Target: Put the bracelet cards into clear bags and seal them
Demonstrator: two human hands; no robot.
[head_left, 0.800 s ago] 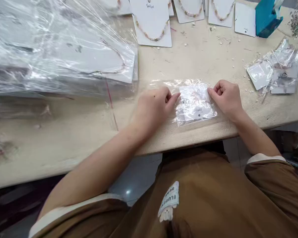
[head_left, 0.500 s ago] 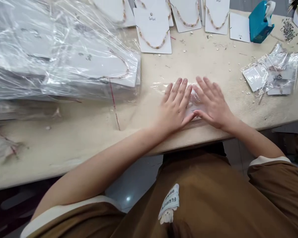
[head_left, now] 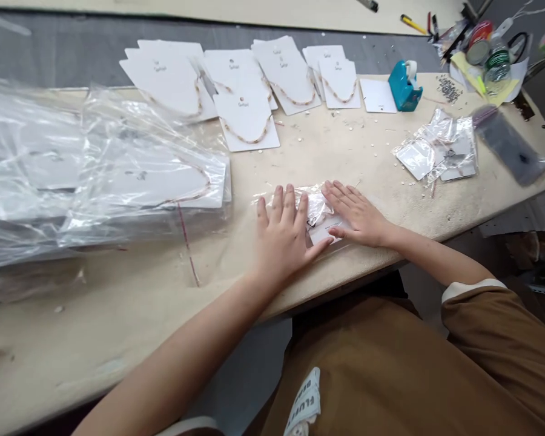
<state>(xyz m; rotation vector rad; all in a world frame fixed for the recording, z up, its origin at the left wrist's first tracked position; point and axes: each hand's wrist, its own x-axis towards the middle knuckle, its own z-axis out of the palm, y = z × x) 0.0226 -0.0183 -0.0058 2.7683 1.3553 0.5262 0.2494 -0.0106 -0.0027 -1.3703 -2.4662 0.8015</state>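
Observation:
Near the table's front edge lies a clear plastic bag (head_left: 317, 204) with a white card (head_left: 326, 232) inside it. Flat on the bag's left part rests my left hand (head_left: 282, 237), fingers spread. My right hand (head_left: 358, 217) lies over its right side with the fingers stretched out and the thumb pointing left across the card. Neither hand grips anything. Parts of the bag and card are hidden under both palms. A small dark mark or piece shows on the bag beside my left fingers, too small to name.
Large plastic-wrapped stacks of necklace cards (head_left: 163, 178) fill the left. Necklace cards (head_left: 249, 124) stand in rows behind. A teal tape dispenser (head_left: 404, 91), several bagged cards (head_left: 454, 151), a grey pouch (head_left: 511, 145) and a plastic bottle (head_left: 498, 66) are on the right.
My view has tilted up, showing more of the table's back. My hands have moved a little apart across the bag, uncovering more of the card between them.

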